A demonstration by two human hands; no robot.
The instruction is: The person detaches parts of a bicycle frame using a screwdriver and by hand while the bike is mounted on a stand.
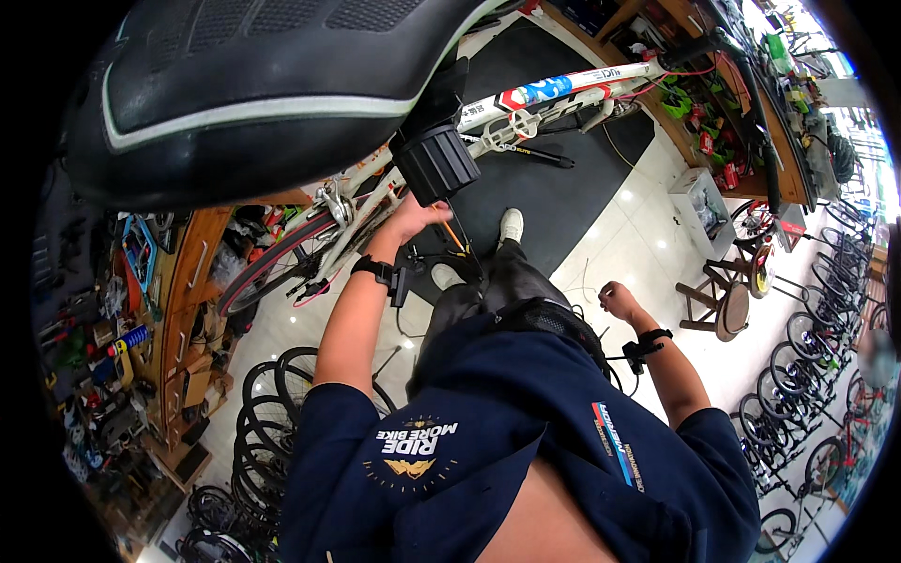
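A: Where's the bike relative to the hands?

B: White bike [497,105] is ahead of the person, rear wheel [251,275] far left, handlebar [741,75] far right. Left hand [418,220] is at the rear half of the frame, right by the black block [436,164] below the saddle [253,113].

A: Left hand state?

B: Fingers part-bent, neither wide nor tight. Can't tell if it grips anything; the block crowds it. Thin orange stick [458,236] just past the fingertips, contact unclear.

A: Right hand?

B: Right hand [618,302] is out to the side, well apart from the bike, fingers loosely curled. Can't tell if something small is pinched.

A: Edges?

B: Black mat [572,202] under the bike. Its border passes between the hands; right hand is beyond it, over pale tile [652,239].

A: Room?

B: Left is tight: frame and block at the fingers, saddle high and close, wooden cabinet [195,281] behind the wheel. Right is looser: tile between hand and round stool [732,311], grey bin [699,211] farther ahead. Parked bikes [798,361] past the stool. One pale shoe [511,225] on the mat, between the hands.
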